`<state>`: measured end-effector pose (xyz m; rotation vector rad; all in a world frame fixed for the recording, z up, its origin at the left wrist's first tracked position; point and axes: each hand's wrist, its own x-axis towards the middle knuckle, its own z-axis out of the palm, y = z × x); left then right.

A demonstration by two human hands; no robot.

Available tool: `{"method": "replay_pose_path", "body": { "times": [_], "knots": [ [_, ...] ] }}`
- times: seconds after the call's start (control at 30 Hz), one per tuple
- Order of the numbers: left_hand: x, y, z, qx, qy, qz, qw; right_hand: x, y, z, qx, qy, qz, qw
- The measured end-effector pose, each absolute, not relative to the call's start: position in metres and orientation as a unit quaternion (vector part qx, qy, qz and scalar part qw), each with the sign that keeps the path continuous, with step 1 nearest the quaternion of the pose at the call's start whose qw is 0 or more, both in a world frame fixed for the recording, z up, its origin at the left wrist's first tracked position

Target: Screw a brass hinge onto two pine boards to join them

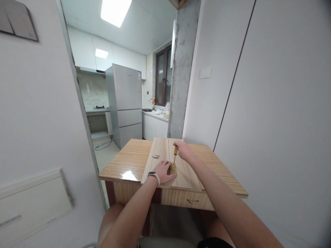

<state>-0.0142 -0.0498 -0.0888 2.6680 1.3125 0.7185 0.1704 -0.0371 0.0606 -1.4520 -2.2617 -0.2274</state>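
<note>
Two light wooden boards (159, 148) lie side by side on a wood-grain table, a dark seam between them. A brass-coloured hinge (174, 169) rests on the boards across the seam line. My left hand (164, 171), wearing a watch with a white band, holds the hinge down, its thumb along the near edge and fingers at the far left side. My right hand (181, 148) is closed around the yellow handle of a screwdriver (176, 151). The screwdriver stands nearly upright, its tip down at the hinge's far edge. Several small screws (156, 156) lie in a loose pile on the left board.
The table (124, 159) has a drawer (181, 199) with a handle under its front edge. Walls stand close at left and right. Beyond the table are a grey refrigerator (128, 89), a kitchen counter (155, 117) with a sink, and a cable (103, 146) on the floor.
</note>
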Motion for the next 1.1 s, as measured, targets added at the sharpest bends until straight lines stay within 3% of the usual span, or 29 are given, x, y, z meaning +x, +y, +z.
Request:
{"method": "replay_pose_path", "body": {
  "times": [0.57, 0.83, 1.1],
  "knots": [
    [-0.0133, -0.05, -0.0884, 0.873, 0.425, 0.236, 0.035, 0.1689, -0.0285, 0.0629, -0.584, -0.789, -0.098, 0.162],
    [-0.0139, -0.0503, -0.0872, 0.873, 0.426, 0.235, 0.042, 0.172, -0.0317, 0.0553, -0.542, -0.807, -0.083, 0.217],
    [-0.0138, -0.05, -0.0867, 0.873, 0.426, 0.233, 0.047, 0.1754, -0.0312, 0.0576, -0.531, -0.818, -0.069, 0.208]
  ]
}}
